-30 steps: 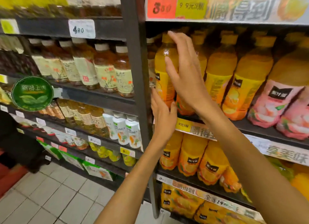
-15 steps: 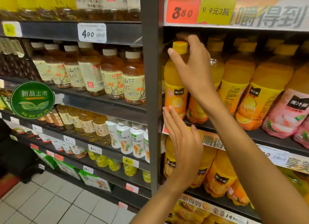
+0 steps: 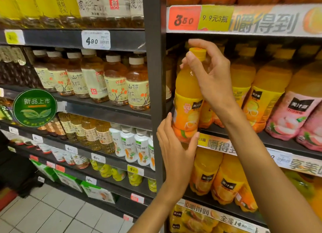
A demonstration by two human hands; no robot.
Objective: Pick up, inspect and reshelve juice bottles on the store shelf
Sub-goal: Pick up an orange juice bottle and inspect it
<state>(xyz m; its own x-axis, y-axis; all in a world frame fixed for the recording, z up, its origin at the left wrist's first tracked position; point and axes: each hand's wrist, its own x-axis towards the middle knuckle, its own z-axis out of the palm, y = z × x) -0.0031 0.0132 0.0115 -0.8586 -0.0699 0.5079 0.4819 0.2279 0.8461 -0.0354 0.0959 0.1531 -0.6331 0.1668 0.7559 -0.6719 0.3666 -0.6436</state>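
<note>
Right hand raised, wrist bent, fingers curled in a pinch around the juice bottle at its cap. Left hand below, palm cupping the bottle's base, thumb up. Both forearms bare, extended upward.

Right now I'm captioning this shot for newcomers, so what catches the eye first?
The orange juice bottle at centre, just right of the dark shelf post: the right hand pinches its yellow cap, the left hand cups its base. Next, the red 3.50 price tag above, then the round green sign far left.
</note>
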